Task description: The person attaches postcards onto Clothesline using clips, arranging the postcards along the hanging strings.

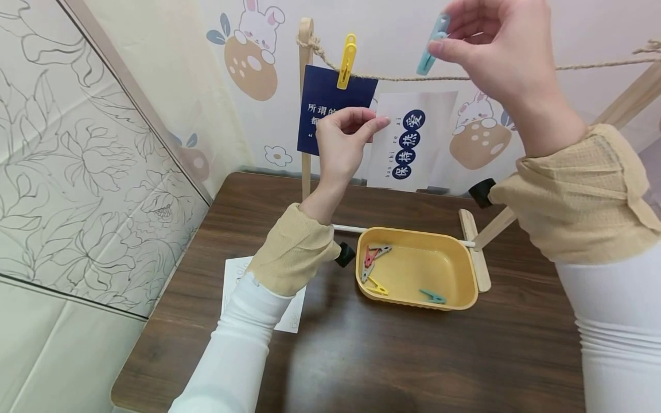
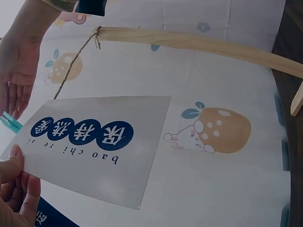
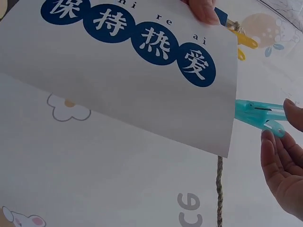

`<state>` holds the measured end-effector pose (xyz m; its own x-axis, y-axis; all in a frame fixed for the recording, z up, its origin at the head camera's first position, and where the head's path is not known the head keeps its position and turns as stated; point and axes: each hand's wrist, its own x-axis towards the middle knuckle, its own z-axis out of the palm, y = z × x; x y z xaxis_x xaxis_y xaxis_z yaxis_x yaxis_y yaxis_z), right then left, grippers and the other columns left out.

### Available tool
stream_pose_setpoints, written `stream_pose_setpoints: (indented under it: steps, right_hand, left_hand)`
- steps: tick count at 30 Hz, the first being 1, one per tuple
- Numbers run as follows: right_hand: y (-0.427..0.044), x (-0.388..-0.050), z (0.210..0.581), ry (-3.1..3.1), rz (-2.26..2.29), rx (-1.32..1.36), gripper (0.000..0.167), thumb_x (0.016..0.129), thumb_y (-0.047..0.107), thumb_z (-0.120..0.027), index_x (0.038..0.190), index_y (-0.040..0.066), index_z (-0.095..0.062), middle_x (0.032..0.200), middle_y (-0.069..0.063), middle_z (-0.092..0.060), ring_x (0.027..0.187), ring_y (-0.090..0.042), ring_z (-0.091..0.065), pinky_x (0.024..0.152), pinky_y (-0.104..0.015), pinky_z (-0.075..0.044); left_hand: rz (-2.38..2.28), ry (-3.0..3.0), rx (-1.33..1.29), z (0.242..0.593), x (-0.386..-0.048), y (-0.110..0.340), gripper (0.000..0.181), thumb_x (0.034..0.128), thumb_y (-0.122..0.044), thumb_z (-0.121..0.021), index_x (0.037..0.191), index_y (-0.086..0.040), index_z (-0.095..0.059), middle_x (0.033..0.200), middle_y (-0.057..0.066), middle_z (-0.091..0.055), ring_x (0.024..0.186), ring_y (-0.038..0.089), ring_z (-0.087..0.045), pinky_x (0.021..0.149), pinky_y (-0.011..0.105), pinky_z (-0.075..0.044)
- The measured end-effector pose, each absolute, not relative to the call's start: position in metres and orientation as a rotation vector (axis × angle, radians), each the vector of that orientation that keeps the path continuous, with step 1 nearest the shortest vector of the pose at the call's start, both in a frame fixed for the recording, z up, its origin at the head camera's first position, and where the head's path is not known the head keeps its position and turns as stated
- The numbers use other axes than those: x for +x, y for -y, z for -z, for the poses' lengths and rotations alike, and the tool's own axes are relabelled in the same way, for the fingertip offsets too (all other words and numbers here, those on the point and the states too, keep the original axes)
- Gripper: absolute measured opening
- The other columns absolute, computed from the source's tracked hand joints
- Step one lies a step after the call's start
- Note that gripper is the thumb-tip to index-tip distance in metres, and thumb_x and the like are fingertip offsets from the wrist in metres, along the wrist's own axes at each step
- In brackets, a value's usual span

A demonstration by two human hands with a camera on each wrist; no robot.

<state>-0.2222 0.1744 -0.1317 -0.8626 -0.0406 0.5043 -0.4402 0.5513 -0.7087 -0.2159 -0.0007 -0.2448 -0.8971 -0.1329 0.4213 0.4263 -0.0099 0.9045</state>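
Observation:
My left hand (image 1: 341, 140) pinches a white card (image 1: 439, 132) by its left edge, between thumb and fingers. The card carries blue circles with white characters and hangs in front of the rope (image 1: 403, 78). Higher up on the right, my right hand (image 1: 501, 54) holds a light blue clothespin (image 1: 432, 49) between thumb and fingers. In the right wrist view the clothespin (image 3: 258, 114) has its tip close to the card's edge; whether they touch I cannot tell. Beside the left hand, a yellow clothespin (image 1: 348, 60) fastens a navy card (image 1: 330, 86) to the rope.
A yellow basket (image 1: 418, 232) with several clothespins stands on the dark wooden table (image 1: 361, 355). White paper (image 1: 286, 321) lies partly under the left forearm. Wooden posts (image 1: 306, 172) at both sides carry the rope. Behind is a curtain with rabbit prints (image 1: 253, 63).

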Motion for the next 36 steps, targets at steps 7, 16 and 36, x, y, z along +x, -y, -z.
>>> stream_pose_setpoints:
  steps: [7,16,36]
  right_hand:
    - [-0.175,-0.226,0.130,2.347,-1.323,0.371,0.020,0.084,0.012,-0.076,0.096,0.024,-0.065,0.088,0.019,-0.062,0.085,0.001,-0.057,0.088,-0.011,-0.046]
    - [-0.175,-0.227,0.129,2.303,-1.382,0.373,0.021,0.083,0.010,-0.076,0.094,0.023,-0.065,0.087,0.017,-0.064,0.084,0.001,-0.059,0.088,-0.012,-0.046]
    - [-0.171,-0.232,0.129,2.302,-1.308,0.389,0.016,0.083,0.012,-0.077,0.084,0.027,-0.071,0.080,0.021,-0.065,0.078,0.004,-0.061,0.086,-0.011,-0.048]
  left_hand:
    - [1.966,1.850,-0.305,0.242,-0.221,0.000,0.017,0.0817,-0.004,-0.077,0.090,0.010,-0.071,0.083,0.020,-0.069,0.059,0.004,-0.053,0.062,0.017,-0.050]
    - [1.948,1.842,-0.309,0.239,-0.225,-0.001,0.018,0.0820,-0.004,-0.077,0.090,0.011,-0.071,0.087,0.024,-0.070,0.058,0.003,-0.053,0.062,0.017,-0.051]
    - [1.960,1.937,-0.236,0.234,-0.230,0.000,0.019,0.0828,-0.010,-0.077,0.094,0.006,-0.073,0.091,0.018,-0.072,0.060,0.005,-0.055,0.067,0.019,-0.054]
